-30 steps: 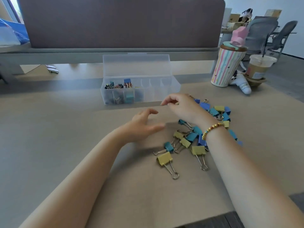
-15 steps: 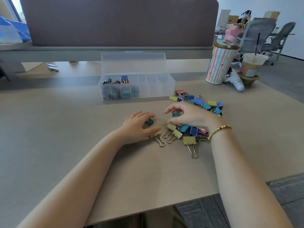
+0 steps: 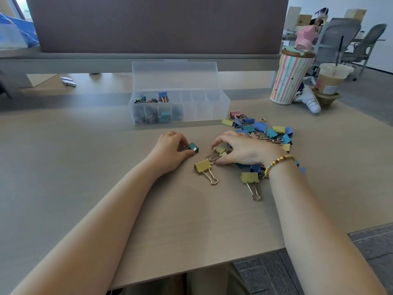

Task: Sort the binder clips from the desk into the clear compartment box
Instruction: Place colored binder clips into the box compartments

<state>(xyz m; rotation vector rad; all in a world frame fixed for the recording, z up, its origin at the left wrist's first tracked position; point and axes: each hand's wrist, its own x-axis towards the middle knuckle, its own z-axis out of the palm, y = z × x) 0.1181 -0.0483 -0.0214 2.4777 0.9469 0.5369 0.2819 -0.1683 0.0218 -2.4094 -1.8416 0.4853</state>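
A pile of binder clips (image 3: 263, 130) in yellow, blue, teal and pink lies on the desk right of centre. My left hand (image 3: 170, 151) rests on the desk, fingers closed on a teal binder clip (image 3: 193, 147). My right hand (image 3: 244, 149) lies over the near side of the pile, fingertips pinching a yellow binder clip (image 3: 219, 150). Two more yellow clips (image 3: 203, 166) (image 3: 249, 177) lie in front of the hands. The clear compartment box (image 3: 214, 109) stands behind with its lid up; its left compartments hold small clips.
A striped tumbler (image 3: 290, 79) and an iced drink cup (image 3: 331, 79) stand at the far right. A grey partition (image 3: 157, 24) runs along the back. Two small items (image 3: 68, 80) lie far left. The desk's front edge (image 3: 212, 267) is near my body.
My left hand has closed on the teal clip and drawn it slightly left. My right hand has come down onto the pile and pinched a yellow clip.
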